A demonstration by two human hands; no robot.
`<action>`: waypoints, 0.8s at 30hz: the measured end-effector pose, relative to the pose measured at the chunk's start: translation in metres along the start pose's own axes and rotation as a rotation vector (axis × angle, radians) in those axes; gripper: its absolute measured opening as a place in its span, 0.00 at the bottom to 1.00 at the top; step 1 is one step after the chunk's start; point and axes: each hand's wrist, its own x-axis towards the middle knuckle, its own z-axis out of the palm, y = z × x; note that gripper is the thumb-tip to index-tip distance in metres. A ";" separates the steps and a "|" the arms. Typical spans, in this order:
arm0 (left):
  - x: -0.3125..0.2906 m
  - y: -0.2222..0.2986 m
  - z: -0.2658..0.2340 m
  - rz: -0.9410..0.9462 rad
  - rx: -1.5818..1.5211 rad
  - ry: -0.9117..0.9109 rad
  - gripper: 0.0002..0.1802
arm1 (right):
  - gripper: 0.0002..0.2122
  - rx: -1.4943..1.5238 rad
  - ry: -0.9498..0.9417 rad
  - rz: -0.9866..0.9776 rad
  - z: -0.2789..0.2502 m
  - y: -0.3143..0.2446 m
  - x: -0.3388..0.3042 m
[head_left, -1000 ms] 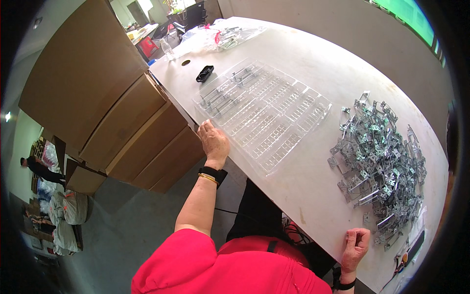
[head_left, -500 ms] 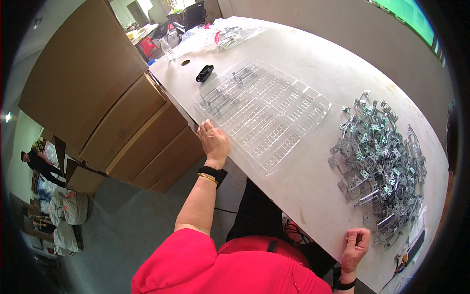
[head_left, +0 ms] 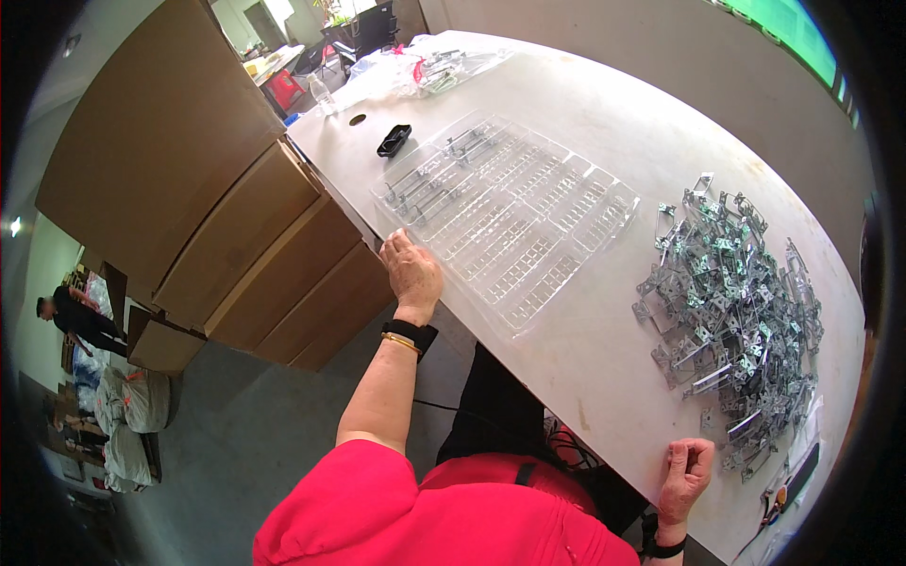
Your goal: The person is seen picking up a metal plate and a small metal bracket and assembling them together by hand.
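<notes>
My left hand (head_left: 413, 274) rests at the table edge beside the near left side of a clear plastic tray (head_left: 528, 325). Its fingers lie loosely on the edge, holding nothing that I can see. Small metal brackets (head_left: 425, 193) fill slots in the tray's far left part, while the other slots look bare. At the near right, my right hand (head_left: 685, 479) sits on the tabletop with its fingers curled in and nothing visible in them. Beyond it spreads a heap of metal brackets (head_left: 741, 325), tangled together; a few loose ones lie at its margin.
Cardboard boxes (head_left: 241, 274) stand against the left side of the white table (head_left: 585, 377). A black holder (head_left: 394, 141), a clear bottle (head_left: 322, 96) and plastic bags (head_left: 382, 75) are at the back. A tool with orange handles (head_left: 776, 505) lies far right. A person (head_left: 80, 316) is at far left.
Both my hands, the tray and the bracket heap have stayed in place. Only the person in the far left background has shifted slightly.
</notes>
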 end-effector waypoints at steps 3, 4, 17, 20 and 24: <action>0.000 -0.002 0.001 0.002 0.002 0.005 0.24 | 0.06 -0.003 0.000 -0.003 0.000 0.000 0.000; 0.000 -0.002 0.001 0.006 0.009 0.003 0.24 | 0.06 -0.010 0.000 -0.006 0.000 0.000 0.000; 0.003 0.001 -0.009 0.023 0.021 -0.023 0.29 | 0.06 -0.020 0.001 -0.008 0.001 -0.007 0.000; 0.007 0.005 -0.016 0.073 0.027 -0.046 0.36 | 0.06 -0.003 -0.005 0.013 -0.001 -0.005 0.000; 0.027 0.009 -0.032 0.080 0.199 -0.211 0.48 | 0.06 0.002 -0.007 0.004 0.000 -0.004 0.000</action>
